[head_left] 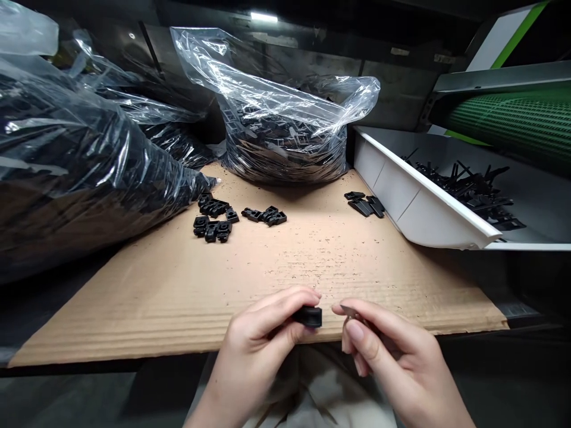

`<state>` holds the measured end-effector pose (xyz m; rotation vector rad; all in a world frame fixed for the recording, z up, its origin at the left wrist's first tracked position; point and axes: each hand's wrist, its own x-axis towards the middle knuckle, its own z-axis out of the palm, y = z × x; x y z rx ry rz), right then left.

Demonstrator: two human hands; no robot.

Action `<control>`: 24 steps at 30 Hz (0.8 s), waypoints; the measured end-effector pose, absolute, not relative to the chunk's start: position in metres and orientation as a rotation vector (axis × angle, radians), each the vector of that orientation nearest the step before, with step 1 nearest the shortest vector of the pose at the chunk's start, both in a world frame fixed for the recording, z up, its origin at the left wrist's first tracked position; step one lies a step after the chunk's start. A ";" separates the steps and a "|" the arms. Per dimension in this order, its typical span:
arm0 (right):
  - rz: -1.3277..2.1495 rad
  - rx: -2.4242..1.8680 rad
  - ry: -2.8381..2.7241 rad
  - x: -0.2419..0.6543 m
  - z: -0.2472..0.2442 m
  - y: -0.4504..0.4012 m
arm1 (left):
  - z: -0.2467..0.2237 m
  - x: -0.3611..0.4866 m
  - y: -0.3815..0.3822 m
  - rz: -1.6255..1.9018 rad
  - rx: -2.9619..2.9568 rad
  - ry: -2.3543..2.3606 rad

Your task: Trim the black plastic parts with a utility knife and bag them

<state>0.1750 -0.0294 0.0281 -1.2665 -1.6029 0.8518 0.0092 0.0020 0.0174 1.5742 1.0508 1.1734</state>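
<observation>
Near the front edge of the cardboard sheet (250, 273), my left hand (272, 333) pinches a black plastic part (310, 317) between thumb and fingers. Just to its right, my right hand (383, 345) grips a small thin metal blade (349, 311), its tip pointing left toward the black part. The blade and the part are a short gap apart. Most of the blade is hidden by my right fingers. Small black parts (213, 230) lie in a cluster at the left, with a smaller group (267, 216) beside them. Dark shavings are scattered over the middle of the cardboard.
An open clear bag (285, 142) of black parts stands at the back, and a large filled bag (80, 172) at the left. On the right, a white tray (401, 196) holds thin black pieces (482, 193) below a green roller (513, 119). Flat black pieces (366, 205) lie beside the tray.
</observation>
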 end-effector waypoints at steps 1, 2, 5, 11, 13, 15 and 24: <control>0.846 -1.248 -1.620 0.175 0.028 -0.029 | 0.017 0.009 0.001 1.193 1.580 1.046; 0.823 -1.226 -1.660 0.175 0.029 -0.029 | 0.017 0.009 0.001 1.205 1.586 1.031; 0.669 -1.178 -1.857 0.176 0.027 -0.028 | 0.015 0.009 0.001 1.228 1.609 1.000; 0.539 -1.216 -2.143 0.180 0.028 -0.024 | 0.013 0.008 0.002 1.276 1.672 0.974; 0.604 -1.221 -2.195 0.182 0.032 -0.020 | 0.012 0.009 0.003 1.274 1.678 0.965; 0.775 -1.227 -2.204 0.184 0.037 -0.015 | 0.013 0.010 0.002 1.263 1.684 0.941; 1.715 -1.145 -1.942 0.189 0.048 -0.013 | 0.016 0.011 0.002 1.189 1.677 1.034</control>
